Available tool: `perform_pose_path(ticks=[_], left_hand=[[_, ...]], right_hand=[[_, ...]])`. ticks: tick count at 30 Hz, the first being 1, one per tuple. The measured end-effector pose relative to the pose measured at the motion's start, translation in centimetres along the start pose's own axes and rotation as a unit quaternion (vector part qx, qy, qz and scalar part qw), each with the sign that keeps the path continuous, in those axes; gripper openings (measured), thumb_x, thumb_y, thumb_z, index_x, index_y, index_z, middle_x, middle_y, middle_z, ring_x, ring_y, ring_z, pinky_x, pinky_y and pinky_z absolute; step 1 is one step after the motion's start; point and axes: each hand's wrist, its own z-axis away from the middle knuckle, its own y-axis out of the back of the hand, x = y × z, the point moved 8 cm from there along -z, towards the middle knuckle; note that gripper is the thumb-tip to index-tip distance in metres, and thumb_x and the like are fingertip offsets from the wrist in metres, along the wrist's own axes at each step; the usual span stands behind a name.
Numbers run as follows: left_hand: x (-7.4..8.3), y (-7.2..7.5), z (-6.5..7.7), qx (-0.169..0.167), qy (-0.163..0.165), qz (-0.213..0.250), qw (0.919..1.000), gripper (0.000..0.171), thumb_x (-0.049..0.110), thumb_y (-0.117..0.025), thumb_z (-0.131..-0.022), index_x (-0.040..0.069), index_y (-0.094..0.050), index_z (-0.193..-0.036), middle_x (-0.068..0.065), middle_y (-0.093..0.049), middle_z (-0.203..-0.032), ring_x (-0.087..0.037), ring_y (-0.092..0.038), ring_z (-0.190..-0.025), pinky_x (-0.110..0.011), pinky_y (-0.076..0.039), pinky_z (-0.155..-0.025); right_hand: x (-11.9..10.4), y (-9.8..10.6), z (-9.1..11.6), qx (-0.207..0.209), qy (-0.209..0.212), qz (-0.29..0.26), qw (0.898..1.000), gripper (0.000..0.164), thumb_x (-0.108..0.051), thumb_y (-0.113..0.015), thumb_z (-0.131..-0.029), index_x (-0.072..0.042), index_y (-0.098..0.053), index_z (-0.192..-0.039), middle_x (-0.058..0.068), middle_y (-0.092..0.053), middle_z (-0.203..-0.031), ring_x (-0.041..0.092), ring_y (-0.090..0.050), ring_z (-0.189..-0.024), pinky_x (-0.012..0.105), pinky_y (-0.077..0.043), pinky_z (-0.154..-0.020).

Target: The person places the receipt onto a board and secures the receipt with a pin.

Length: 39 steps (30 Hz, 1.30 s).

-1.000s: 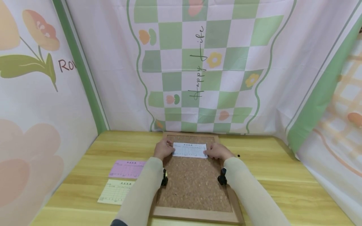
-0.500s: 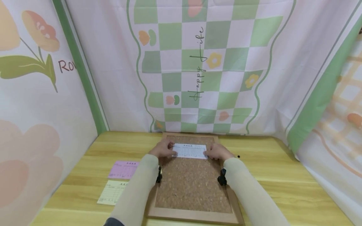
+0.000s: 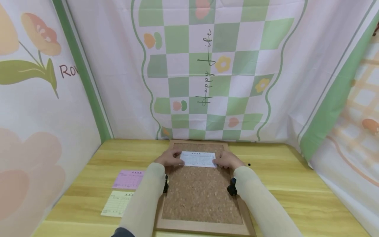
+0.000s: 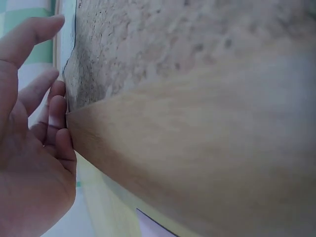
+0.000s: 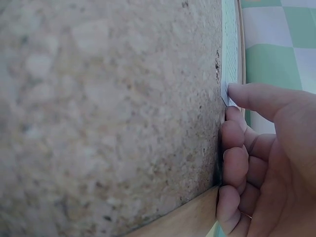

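Note:
A white printed paper form (image 3: 197, 159) lies across the upper part of the framed cork board (image 3: 201, 197). At the form's right end, my right hand (image 3: 228, 159) pinches the lower corner between thumb and index finger, its other fingers curled against the cork. My left hand (image 3: 169, 158) is at the left end. Its thumb (image 4: 49, 27) reaches the form's edge, apart from the index finger, while the lower fingers touch the board's wooden frame (image 4: 163, 128). The form's far side is hard to see in the wrist views.
Left of the board, a pink form (image 3: 127, 179) and a yellow form (image 3: 116, 204) lie on the wooden table (image 3: 296, 191), partly covered by my left sleeve. A small black object (image 3: 249, 164) sits right of the board. A patterned curtain (image 3: 207, 82) hangs behind.
My left hand and forearm have shifted slightly left, with thumb and index finger spread wider. The right hand and the white form stay almost where they were.

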Motion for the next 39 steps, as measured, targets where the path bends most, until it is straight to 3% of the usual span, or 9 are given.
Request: perform_pose_path(ticks=[6, 12, 18, 25, 32, 39], left_hand=[[0.0, -0.2, 0.0, 0.007, 0.011, -0.03, 0.9995, 0.07, 0.026, -0.077, -0.084, 0.006, -0.051, -0.147, -0.016, -0.042, -0.153, -0.035, -0.033, -0.143, -0.049, -0.03, -0.113], [-0.2, -0.3, -0.3, 0.006, 0.035, -0.035, 0.9987, 0.07, 0.029, -0.077, -0.084, 0.011, -0.052, -0.147, -0.015, -0.039, -0.155, -0.034, -0.031, -0.143, -0.05, -0.029, -0.113], [-0.3, -0.4, -0.5, 0.0, 0.048, -0.029, 0.9984, 0.07, 0.03, -0.077, -0.085, 0.014, -0.051, -0.148, -0.015, -0.036, -0.157, -0.034, -0.029, -0.144, -0.051, -0.027, -0.114], [-0.4, -0.4, -0.6, 0.002, 0.047, -0.037, 0.9982, 0.069, 0.031, -0.076, -0.085, 0.015, -0.051, -0.148, -0.015, -0.034, -0.158, -0.034, -0.027, -0.146, -0.051, -0.027, -0.114], [0.0, -0.2, -0.3, 0.004, 0.035, -0.041, 0.9985, 0.071, 0.03, -0.076, -0.084, 0.012, -0.051, -0.148, -0.016, -0.035, -0.156, -0.035, -0.029, -0.144, -0.051, -0.028, -0.114], [0.0, -0.3, -0.3, 0.0, 0.034, -0.039, 0.9987, 0.071, 0.03, -0.076, -0.084, 0.012, -0.05, -0.148, -0.016, -0.035, -0.157, -0.035, -0.028, -0.145, -0.051, -0.028, -0.114]], right_hand=[[-0.2, 0.0, 0.2, -0.001, 0.001, -0.002, 1.0, 0.046, -0.024, -0.063, -0.099, -0.012, -0.05, -0.056, -0.002, -0.041, -0.052, 0.013, -0.037, -0.047, 0.027, -0.035, -0.05], [-0.1, 0.5, 0.4, -0.006, 0.006, -0.022, 1.0, 0.047, -0.028, -0.055, -0.103, -0.009, -0.052, -0.06, 0.0, -0.042, -0.054, 0.014, -0.036, -0.049, 0.027, -0.034, -0.05], [0.1, 1.8, 1.0, 0.024, 0.015, -0.067, 0.997, 0.037, -0.022, -0.053, -0.102, -0.003, -0.058, -0.071, 0.008, -0.061, -0.067, 0.018, -0.055, -0.059, 0.028, -0.044, -0.053], [1.4, 3.9, 1.2, 0.053, 0.026, -0.037, 0.998, 0.028, -0.02, -0.05, -0.101, 0.002, -0.067, -0.093, 0.01, -0.069, -0.084, 0.019, -0.063, -0.07, 0.034, -0.051, -0.063], [3.2, 6.4, 1.4, 0.06, 0.03, -0.03, 0.997, 0.037, -0.026, -0.05, -0.1, -0.006, -0.057, -0.07, 0.007, -0.056, -0.061, 0.014, -0.041, -0.05, 0.031, -0.037, -0.05], [5.3, 7.6, 2.1, 0.049, 0.015, -0.042, 0.998, 0.036, -0.022, -0.051, -0.098, -0.015, -0.043, -0.063, -0.002, -0.045, -0.057, 0.01, -0.031, -0.047, 0.028, -0.035, -0.049]])
